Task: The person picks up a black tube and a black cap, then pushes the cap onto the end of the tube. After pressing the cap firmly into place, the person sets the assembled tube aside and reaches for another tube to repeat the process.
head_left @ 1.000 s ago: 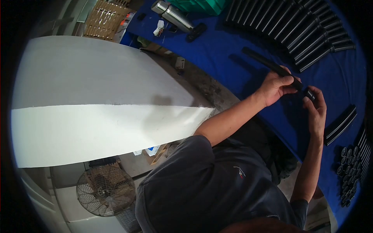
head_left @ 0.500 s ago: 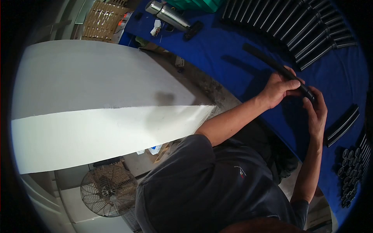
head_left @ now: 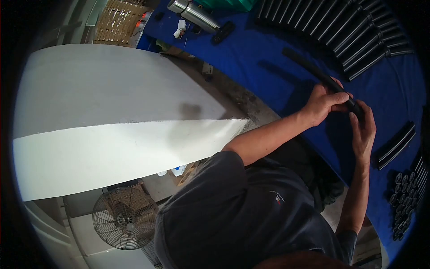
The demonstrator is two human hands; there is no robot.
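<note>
We hold one black tube (head_left: 310, 67): left hand (head_left: 326, 104) with fingers curled around it, right hand (head_left: 365, 127) pinching its end just beyond them, seemingly end-fitting, next calling for aligned pressure.

We record one long black round tube (head_left: 309, 66), smooth and matt, plastic by its look; a row of slender black tubes (head_left: 337, 41), smooth, with glossy highlights; one deep-blue table covering (head_left: 255, 74), lightly creased cloth; one silver cylindrical flask (head_left: 199, 18), shiny metal; one dark grey short-sleeved shirt (head_left: 242, 210), matt cloth.
</note>
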